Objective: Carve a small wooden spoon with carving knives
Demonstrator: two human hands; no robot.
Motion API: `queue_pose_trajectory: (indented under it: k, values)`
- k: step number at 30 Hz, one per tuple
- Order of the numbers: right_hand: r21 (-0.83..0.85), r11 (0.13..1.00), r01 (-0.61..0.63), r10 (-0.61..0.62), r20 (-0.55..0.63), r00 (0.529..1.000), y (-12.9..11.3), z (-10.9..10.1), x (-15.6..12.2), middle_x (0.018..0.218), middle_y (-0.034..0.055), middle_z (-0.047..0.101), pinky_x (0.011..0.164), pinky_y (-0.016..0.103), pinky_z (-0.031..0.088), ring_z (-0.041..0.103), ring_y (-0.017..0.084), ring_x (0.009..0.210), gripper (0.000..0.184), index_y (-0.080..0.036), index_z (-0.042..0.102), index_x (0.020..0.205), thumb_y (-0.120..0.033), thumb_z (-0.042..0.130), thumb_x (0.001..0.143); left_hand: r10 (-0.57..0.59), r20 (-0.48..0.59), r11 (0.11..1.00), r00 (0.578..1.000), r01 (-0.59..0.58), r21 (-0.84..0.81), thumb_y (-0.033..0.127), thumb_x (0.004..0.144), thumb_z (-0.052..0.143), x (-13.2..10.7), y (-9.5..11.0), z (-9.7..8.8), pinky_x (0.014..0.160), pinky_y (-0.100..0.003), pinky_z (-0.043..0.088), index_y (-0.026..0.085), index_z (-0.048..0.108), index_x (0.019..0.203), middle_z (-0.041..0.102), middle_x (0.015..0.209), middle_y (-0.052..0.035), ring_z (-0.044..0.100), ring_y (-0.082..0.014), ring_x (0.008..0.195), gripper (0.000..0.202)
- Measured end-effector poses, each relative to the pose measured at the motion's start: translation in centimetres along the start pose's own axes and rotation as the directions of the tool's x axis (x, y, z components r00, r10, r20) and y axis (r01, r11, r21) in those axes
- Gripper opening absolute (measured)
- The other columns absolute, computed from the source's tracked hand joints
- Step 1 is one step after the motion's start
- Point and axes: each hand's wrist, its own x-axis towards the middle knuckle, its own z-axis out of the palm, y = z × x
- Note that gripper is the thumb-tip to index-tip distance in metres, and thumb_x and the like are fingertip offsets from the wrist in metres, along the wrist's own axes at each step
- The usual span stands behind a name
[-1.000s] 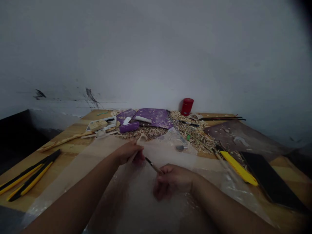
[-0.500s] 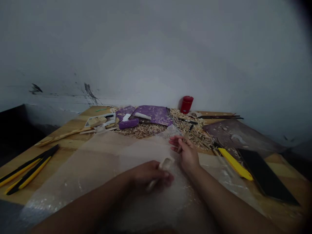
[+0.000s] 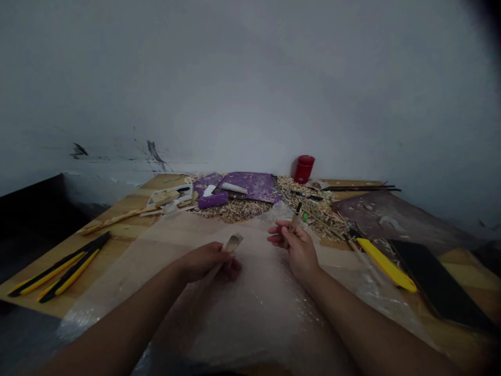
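Observation:
My left hand (image 3: 207,262) is shut around the handle of a pale carved wooden spoon (image 3: 233,243), with the small bowl standing up above my fingers. My right hand (image 3: 296,248) is a short way to the right, apart from the spoon. Its fingers pinch a slim carving tool (image 3: 293,222) with a wooden handle and a dark tip pointing up and away. Under both hands lies a sheet of clear bubble wrap (image 3: 258,292), dusted with pale wood crumbs.
Ahead on the wooden table (image 3: 117,230) lie a heap of wood shavings (image 3: 235,211), purple mats (image 3: 250,187) and a red tin (image 3: 304,169). Yellow-and-black utility knives (image 3: 72,269) lie left. A yellow tool (image 3: 385,271) and a black plate (image 3: 438,284) lie right.
My hands have separated since the oldest view, when the tool was close to the spoon. My right hand has moved up and right, and my left hand has raised the spoon bowl.

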Motion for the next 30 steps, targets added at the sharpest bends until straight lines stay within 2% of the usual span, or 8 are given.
queue_pose_trajectory:
  k: [3, 6, 8, 10, 13, 15, 21, 30]
  values:
    - [-0.052, 0.998, -0.026, 0.028, 0.033, 0.999, 0.2, 0.0, 0.0, 0.101, 0.0051, 0.059, 0.067, 0.034, 0.051, 0.06, 0.016, 0.079, 0.025, -0.015, 0.054, 0.108, -0.031, 0.052, 0.089, 0.111, -0.187, 0.992, 0.976, -0.118, -0.031, 0.036, 0.07, 0.064, 1.9, 1.4, -1.1, 0.05, -0.025, 0.044, 0.012, 0.061, 0.065, 0.062, 0.058, -0.0022, 0.058, -0.014, 0.052, 0.025]
    - [-0.111, 0.994, -0.016, 0.022, 0.045, 0.999, 0.3, -0.1, 0.1, 0.1, 0.0051, 0.059, 0.067, 0.034, 0.051, 0.06, 0.016, 0.078, 0.026, -0.015, 0.054, 0.109, -0.032, 0.051, 0.09, 0.21, -0.284, 0.971, 0.936, -0.233, -0.05, 0.037, 0.084, 0.048, 3.2, 3.9, -2.2, 0.055, -0.026, 0.048, 0.012, 0.058, 0.089, 0.061, 0.077, -0.0015, 0.057, -0.0105, 0.06, 0.027]
    - [-0.157, 0.988, 0.012, -0.004, 0.052, 0.999, 0.2, -0.1, 0.1, 0.098, 0.0047, 0.059, 0.064, 0.033, 0.051, 0.06, 0.015, 0.075, 0.026, -0.015, 0.054, 0.108, -0.033, 0.05, 0.09, 0.245, -0.25, 0.963, 0.937, -0.265, -0.05, 0.037, 0.084, 0.045, 3.1, 4.9, -1.1, 0.053, -0.024, 0.047, 0.013, 0.055, 0.081, 0.062, 0.071, -0.0022, 0.058, -0.0108, 0.056, 0.027]
    - [-0.213, 0.975, 0.059, -0.047, 0.061, 0.997, 0.2, 0.1, -0.1, 0.092, 0.0033, 0.059, 0.059, 0.03, 0.05, 0.059, 0.013, 0.067, 0.027, -0.015, 0.053, 0.108, -0.035, 0.048, 0.091, 0.257, -0.114, 0.964, 0.96, -0.263, -0.045, 0.036, 0.079, 0.052, 2.7, 4.9, 1.3, 0.05, -0.028, 0.048, 0.013, 0.054, 0.078, 0.064, 0.068, -0.0052, 0.059, -0.014, 0.052, 0.023]
    - [-0.322, 0.934, 0.156, -0.133, 0.091, 0.987, 0.0, 0.3, -0.5, 0.074, -0.0014, 0.059, 0.051, 0.026, 0.047, 0.055, 0.011, 0.054, 0.032, -0.017, 0.048, 0.117, -0.037, 0.044, 0.092, 0.281, 0.069, 0.959, 0.957, -0.279, -0.044, 0.026, 0.067, 0.064, 2.4, 4.1, 5.1, 0.047, -0.029, 0.048, 0.015, 0.053, 0.081, 0.066, 0.079, -0.0068, 0.062, -0.0165, 0.053, 0.02]
    - [-0.405, 0.887, 0.223, -0.185, 0.131, 0.974, -0.1, 0.4, -0.9, 0.07, -0.0017, 0.06, 0.054, 0.027, 0.047, 0.057, 0.014, 0.057, 0.037, -0.019, 0.044, 0.122, -0.037, 0.044, 0.091, 0.313, 0.106, 0.949, 0.944, -0.307, -0.065, 0.021, 0.066, 0.063, 2.8, 3.4, 6.3, 0.046, -0.027, 0.048, 0.017, 0.053, 0.083, 0.064, 0.086, -0.0048, 0.062, -0.0147, 0.056, 0.019]
    - [-0.61, 0.692, 0.386, -0.23, 0.321, 0.919, -0.6, 0.4, -1.1, 0.106, 0.0049, 0.065, 0.079, 0.032, 0.046, 0.061, 0.022, 0.095, 0.035, -0.024, 0.051, 0.12, -0.031, 0.049, 0.086, 0.324, 0.105, 0.941, 0.94, -0.309, -0.138, 0.022, 0.068, 0.062, 4.7, 0.7, 6.0, 0.04, -0.022, 0.042, 0.017, 0.051, 0.078, 0.056, 0.061, 0.0032, 0.056, -0.0113, 0.046, 0.016]
    - [-0.773, 0.386, 0.503, -0.265, 0.429, 0.863, -1.1, 0.0, -0.8, 0.111, 0.009, 0.063, 0.081, 0.033, 0.046, 0.06, 0.021, 0.097, 0.036, -0.021, 0.051, 0.121, -0.021, 0.044, 0.087, 0.301, 0.081, 0.93, 0.95, -0.274, -0.244, 0.027, 0.068, 0.064, 5.7, -1.4, 5.9, 0.037, -0.02, 0.036, 0.018, 0.047, 0.074, 0.055, 0.054, 0.0047, 0.047, -0.0082, 0.037, 0.02]
